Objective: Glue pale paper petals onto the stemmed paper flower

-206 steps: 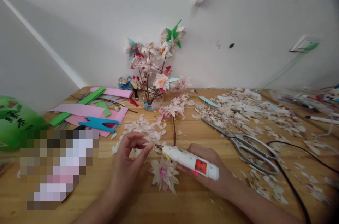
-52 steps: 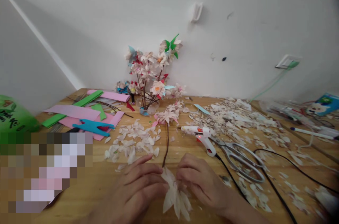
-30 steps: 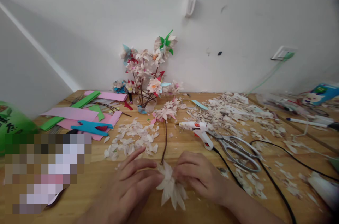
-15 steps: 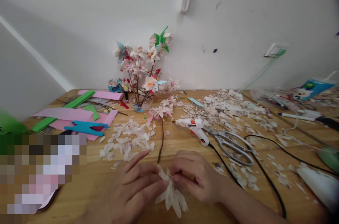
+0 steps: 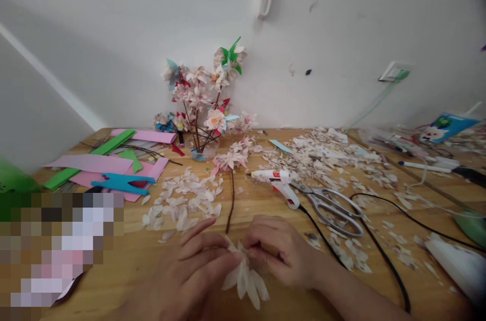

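Note:
At the near side of the wooden table (image 5: 129, 245), a white petal flower (image 5: 248, 278) is held between my two hands. My left hand (image 5: 201, 265) pinches it from the left with thumb and fingers, the index finger raised. My right hand (image 5: 279, 250) is closed on its upper right part, fingertips pressed together; the exact grip is hidden. The flower's long petals point down toward me. Just beyond lies a finished flower (image 5: 233, 154) on a brown stem (image 5: 231, 204), and a heap of loose white petals (image 5: 186, 199) is to the left.
A white glue gun (image 5: 277, 182) and metal scissors (image 5: 332, 209) lie at right with a black cord (image 5: 387, 255). Behind, a clear cup (image 5: 205, 151) holds stemmed flowers (image 5: 199, 88). Coloured paper strips (image 5: 91, 164) are at left; petal scraps (image 5: 319, 154) spread at right.
Almost nothing has moved. My left fingers have shifted very slightly on the white petal flower, while my right hand keeps its place.

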`<state>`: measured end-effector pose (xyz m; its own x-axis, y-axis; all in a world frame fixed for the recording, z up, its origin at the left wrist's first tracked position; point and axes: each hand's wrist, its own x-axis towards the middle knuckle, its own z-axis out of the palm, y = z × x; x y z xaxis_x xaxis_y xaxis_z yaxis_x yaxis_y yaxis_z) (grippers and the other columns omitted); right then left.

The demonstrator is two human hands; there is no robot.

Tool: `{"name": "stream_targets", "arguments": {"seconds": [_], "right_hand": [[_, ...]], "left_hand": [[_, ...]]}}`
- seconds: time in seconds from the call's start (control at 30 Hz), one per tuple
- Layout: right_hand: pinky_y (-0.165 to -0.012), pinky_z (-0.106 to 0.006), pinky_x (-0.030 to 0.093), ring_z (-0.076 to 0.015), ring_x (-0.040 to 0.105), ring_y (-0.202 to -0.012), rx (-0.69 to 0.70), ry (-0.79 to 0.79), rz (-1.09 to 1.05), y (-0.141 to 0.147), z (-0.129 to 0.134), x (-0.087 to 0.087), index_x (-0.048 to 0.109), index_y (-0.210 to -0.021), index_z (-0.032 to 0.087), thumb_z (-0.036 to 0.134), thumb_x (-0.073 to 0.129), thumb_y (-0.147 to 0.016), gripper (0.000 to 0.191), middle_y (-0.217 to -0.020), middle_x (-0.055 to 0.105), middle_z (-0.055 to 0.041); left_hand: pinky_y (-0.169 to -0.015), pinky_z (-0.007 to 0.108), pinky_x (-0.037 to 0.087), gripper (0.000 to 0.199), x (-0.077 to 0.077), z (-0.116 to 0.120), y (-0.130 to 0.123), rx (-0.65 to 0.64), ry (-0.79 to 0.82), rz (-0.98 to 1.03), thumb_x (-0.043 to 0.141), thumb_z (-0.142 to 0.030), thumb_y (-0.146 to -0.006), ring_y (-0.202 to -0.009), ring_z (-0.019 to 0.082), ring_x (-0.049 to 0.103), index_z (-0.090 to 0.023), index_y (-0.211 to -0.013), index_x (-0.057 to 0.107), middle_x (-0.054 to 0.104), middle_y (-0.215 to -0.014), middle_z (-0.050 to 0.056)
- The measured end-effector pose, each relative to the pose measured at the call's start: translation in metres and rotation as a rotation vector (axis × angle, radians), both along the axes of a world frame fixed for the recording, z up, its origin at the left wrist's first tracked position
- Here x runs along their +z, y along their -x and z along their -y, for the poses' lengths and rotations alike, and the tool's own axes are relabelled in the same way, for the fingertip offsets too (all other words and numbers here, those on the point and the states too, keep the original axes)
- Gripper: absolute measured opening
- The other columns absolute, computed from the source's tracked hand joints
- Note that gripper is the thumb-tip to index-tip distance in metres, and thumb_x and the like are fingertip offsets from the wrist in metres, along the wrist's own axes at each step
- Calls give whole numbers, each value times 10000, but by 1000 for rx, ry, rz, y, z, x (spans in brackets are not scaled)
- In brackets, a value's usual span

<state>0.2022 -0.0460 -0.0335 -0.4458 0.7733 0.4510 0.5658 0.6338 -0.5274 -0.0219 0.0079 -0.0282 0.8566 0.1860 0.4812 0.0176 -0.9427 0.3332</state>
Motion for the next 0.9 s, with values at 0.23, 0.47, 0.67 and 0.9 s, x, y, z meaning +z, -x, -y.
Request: {"name": "stream_targets", "arguments": {"seconds": [0.23, 0.47, 0.67, 0.9], "right_hand": [[-565, -220, 373, -125, 487, -591, -47, 24, -39, 1, -1, 0, 563, -770, 168, 153, 468, -850, 125, -651, 560, -15], [-567, -207, 379, -117, 509, -578, -126, 96, -87, 4, 1, -5, 575, -731, 160, 156, 494, -822, 122, -628, 575, -13], [-533, -200, 386, -119, 522, -560, -197, 232, -156, 8, 0, -5, 569, -692, 166, 197, 489, -812, 147, -607, 579, -9], [-527, -212, 370, -119, 499, -565, -258, 140, -100, 9, -2, -6, 542, -691, 176, 186, 463, -836, 165, -610, 561, -1]], "left_hand": [[-1064, 462, 303, 799, -11, -2, 0, 43, 28, 20, 455, -62, -530, -1158, 239, 490, -203, -1305, 320, 601, -1155, 83], [-1055, 433, 336, 735, -10, 1, 0, 87, -29, -20, 439, -45, -548, -1231, 218, 420, -188, -1262, 341, 585, -1159, 86], [-1086, 425, 293, 746, -18, 0, -1, 101, 50, 37, 418, -39, -537, -1277, 205, 371, -184, -1263, 330, 565, -1197, 74], [-1023, 507, 348, 783, -28, 5, -4, 177, 365, 48, 427, -29, -620, -1212, 256, 459, -244, -1331, 179, 594, -1164, 87]]}}
